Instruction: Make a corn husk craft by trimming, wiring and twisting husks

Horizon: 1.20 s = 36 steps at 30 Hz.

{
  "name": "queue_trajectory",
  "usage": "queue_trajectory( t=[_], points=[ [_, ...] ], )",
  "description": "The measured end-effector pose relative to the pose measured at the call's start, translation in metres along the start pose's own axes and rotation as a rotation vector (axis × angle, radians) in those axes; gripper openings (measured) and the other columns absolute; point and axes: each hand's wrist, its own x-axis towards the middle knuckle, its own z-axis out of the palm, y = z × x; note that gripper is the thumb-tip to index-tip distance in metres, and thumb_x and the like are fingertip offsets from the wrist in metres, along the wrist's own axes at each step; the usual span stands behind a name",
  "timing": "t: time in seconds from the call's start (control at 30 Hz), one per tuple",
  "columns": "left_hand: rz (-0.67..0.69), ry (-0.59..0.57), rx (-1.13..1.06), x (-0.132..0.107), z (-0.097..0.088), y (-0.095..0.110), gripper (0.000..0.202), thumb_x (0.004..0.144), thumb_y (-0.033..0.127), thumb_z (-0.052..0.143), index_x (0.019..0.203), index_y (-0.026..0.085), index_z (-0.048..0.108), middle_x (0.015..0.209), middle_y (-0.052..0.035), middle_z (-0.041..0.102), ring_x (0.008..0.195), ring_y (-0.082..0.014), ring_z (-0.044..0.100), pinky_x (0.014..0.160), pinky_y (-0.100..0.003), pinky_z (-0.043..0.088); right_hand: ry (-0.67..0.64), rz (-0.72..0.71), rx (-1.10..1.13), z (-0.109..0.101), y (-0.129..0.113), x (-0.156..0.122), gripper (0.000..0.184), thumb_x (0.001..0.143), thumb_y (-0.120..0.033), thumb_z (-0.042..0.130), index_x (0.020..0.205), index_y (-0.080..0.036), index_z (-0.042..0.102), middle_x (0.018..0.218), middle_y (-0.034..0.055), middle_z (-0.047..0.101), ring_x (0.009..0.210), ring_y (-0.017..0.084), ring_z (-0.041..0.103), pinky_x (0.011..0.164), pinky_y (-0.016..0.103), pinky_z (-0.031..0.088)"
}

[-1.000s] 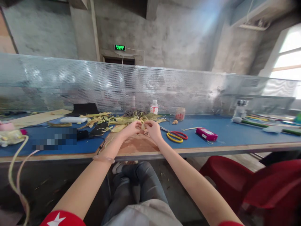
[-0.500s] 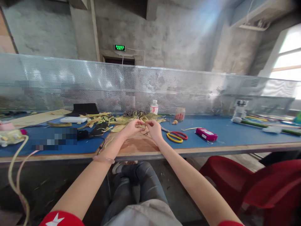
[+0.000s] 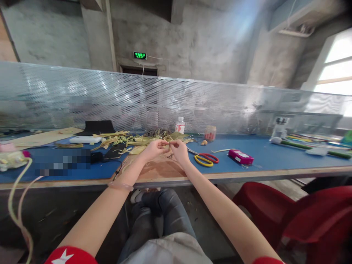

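My left hand (image 3: 156, 150) and my right hand (image 3: 179, 151) meet fingertip to fingertip over a brown board (image 3: 159, 170) at the table's near edge. Both are closed in a pinch; whatever sits between the fingers is too small to make out. Just behind them lies a heap of dry yellow-green husk strips (image 3: 121, 139). Scissors (image 3: 205, 160) with one yellow and one red handle loop rest to the right of my right hand.
A white-capped bottle (image 3: 180, 125) and a jar (image 3: 210, 133) stand behind my hands. Farther right are a magenta box (image 3: 241, 157) and a green rod (image 3: 297, 145). A perforated metal screen (image 3: 165, 99) borders the blue table (image 3: 264, 150). Red chairs (image 3: 264, 201) stand at right.
My hands stay together in nearly the same place, the fingertips shifting only slightly. The objects on the table have not moved.
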Motion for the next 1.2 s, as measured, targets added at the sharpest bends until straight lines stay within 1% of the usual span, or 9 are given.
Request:
queue_trajectory(
  t=[0.33, 0.43, 0.5, 0.57, 0.67, 0.83, 1.0, 1.1, 1.2],
  points=[
    [-0.017, -0.028, 0.03, -0.0018, -0.0003, 0.0036, 0.044, 0.062, 0.028, 0.074, 0.101, 0.012, 0.06, 0.104, -0.0116, 0.064, 0.09, -0.0197, 0.062, 0.081, -0.037, 0.05, -0.028, 0.013, 0.033, -0.0008, 0.003, 0.001, 0.013, 0.072, -0.018, 0.053, 0.075, -0.015, 0.065, 0.073, 0.0047, 0.069, 0.07, 0.017, 0.062, 0.069, 0.027, 0.047],
    [0.0, 0.003, 0.039, -0.0014, -0.0003, 0.0029, 0.042, 0.06, 0.026, 0.075, 0.097, 0.013, 0.058, 0.103, -0.0101, 0.063, 0.093, -0.0198, 0.061, 0.082, -0.037, 0.049, -0.004, 0.002, 0.045, 0.0001, 0.0014, 0.0004, 0.014, 0.072, -0.016, 0.053, 0.081, -0.015, 0.063, 0.077, 0.0046, 0.068, 0.072, 0.016, 0.063, 0.071, 0.027, 0.048],
    [0.007, 0.013, 0.016, -0.0015, 0.0002, 0.0026, 0.042, 0.059, 0.025, 0.076, 0.095, 0.014, 0.057, 0.1, -0.009, 0.063, 0.093, -0.02, 0.061, 0.082, -0.038, 0.05, 0.016, -0.005, 0.054, 0.001, 0.0006, 0.0, 0.018, 0.071, -0.014, 0.053, 0.088, -0.015, 0.061, 0.078, 0.0039, 0.068, 0.073, 0.015, 0.062, 0.071, 0.027, 0.048],
    [0.004, 0.002, -0.008, -0.0019, 0.0008, 0.0029, 0.042, 0.06, 0.026, 0.075, 0.095, 0.015, 0.056, 0.098, -0.0084, 0.063, 0.093, -0.0199, 0.061, 0.081, -0.038, 0.05, 0.025, -0.016, 0.052, 0.002, 0.0007, -0.0002, 0.021, 0.071, -0.013, 0.053, 0.091, -0.015, 0.059, 0.077, 0.0032, 0.067, 0.073, 0.015, 0.062, 0.07, 0.027, 0.048],
    [0.007, -0.036, -0.019, -0.0026, 0.0012, 0.004, 0.04, 0.063, 0.026, 0.073, 0.098, 0.016, 0.056, 0.103, -0.009, 0.062, 0.094, -0.0202, 0.061, 0.081, -0.038, 0.05, 0.024, -0.04, 0.035, 0.0032, 0.0023, 0.0003, 0.021, 0.07, -0.011, 0.052, 0.09, -0.016, 0.059, 0.078, 0.0031, 0.066, 0.073, 0.015, 0.062, 0.07, 0.026, 0.048],
    [0.026, -0.068, 0.003, -0.0023, -0.0001, 0.0039, 0.04, 0.065, 0.023, 0.071, 0.101, 0.016, 0.057, 0.109, -0.0104, 0.061, 0.099, -0.0209, 0.059, 0.083, -0.036, 0.05, -0.024, -0.038, -0.052, 0.003, 0.0047, 0.0017, 0.028, 0.072, -0.011, 0.05, 0.097, -0.015, 0.061, 0.083, 0.0047, 0.067, 0.075, 0.014, 0.062, 0.069, 0.025, 0.048],
    [0.019, -0.055, 0.039, -0.0023, -0.0024, 0.0026, 0.038, 0.067, 0.025, 0.069, 0.101, 0.016, 0.057, 0.107, -0.0097, 0.061, 0.094, -0.0194, 0.06, 0.078, -0.033, 0.051, -0.107, -0.085, -0.144, 0.0012, 0.0048, 0.0012, 0.021, 0.077, -0.015, 0.049, 0.084, -0.016, 0.069, 0.081, 0.006, 0.069, 0.074, 0.016, 0.061, 0.07, 0.026, 0.046],
    [0.017, -0.055, 0.027, -0.0021, -0.0018, 0.002, 0.038, 0.066, 0.026, 0.07, 0.099, 0.016, 0.054, 0.096, -0.0073, 0.062, 0.088, -0.0177, 0.062, 0.075, -0.032, 0.051, -0.135, -0.104, -0.197, 0.0009, 0.0047, 0.0015, 0.02, 0.076, -0.014, 0.05, 0.076, -0.017, 0.07, 0.075, 0.0059, 0.069, 0.07, 0.017, 0.06, 0.069, 0.027, 0.044],
    [-0.003, 0.011, 0.005, -0.001, -0.0003, -0.0004, 0.041, 0.063, 0.026, 0.073, 0.095, 0.016, 0.049, 0.085, -0.0036, 0.061, 0.082, -0.0158, 0.062, 0.071, -0.03, 0.051, -0.129, -0.094, -0.224, 0.0009, 0.0054, 0.0025, 0.019, 0.073, -0.011, 0.053, 0.075, -0.016, 0.071, 0.076, 0.0071, 0.069, 0.07, 0.018, 0.061, 0.069, 0.028, 0.045]
  ],
)
